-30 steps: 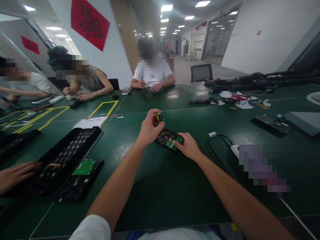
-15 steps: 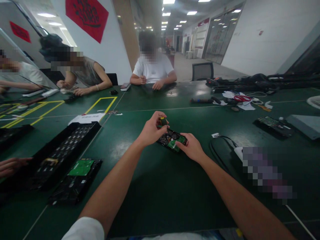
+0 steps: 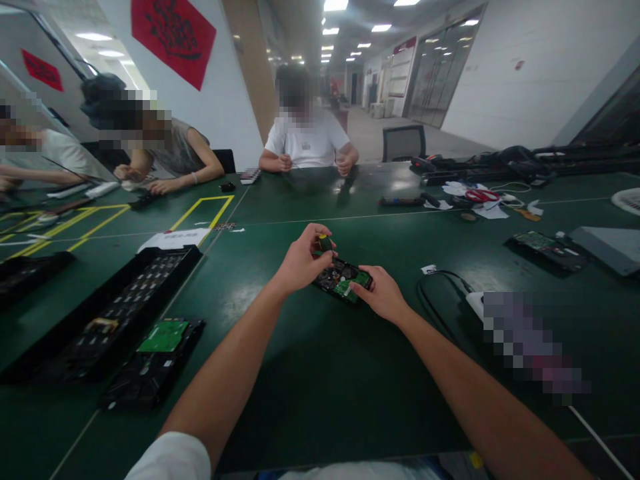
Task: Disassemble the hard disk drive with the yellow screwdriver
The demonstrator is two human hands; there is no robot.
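At the middle of the table, a hard drive [image 3: 341, 275] with a green circuit board lies on the surface, circuit side up. My left hand [image 3: 306, 261] is closed around a short black-and-yellow handle [image 3: 325, 244], which looks like a screwdriver, over the drive's far left end. Its tip is too small to make out. My right hand [image 3: 384, 297] grips the drive's near right end, thumb on the board and fingers behind the edge.
Left of my arm lie another hard drive [image 3: 153, 360] and a long black tray [image 3: 115, 313]. To the right are a black cable [image 3: 425, 290], a drive [image 3: 545, 250] and a grey box [image 3: 607, 247]. Co-workers sit across the green table [image 3: 360, 393].
My hands, the handle and the drive stay nearly in place. At the left, another person's hand has left the black tray. The person opposite has lifted a hand from the table.
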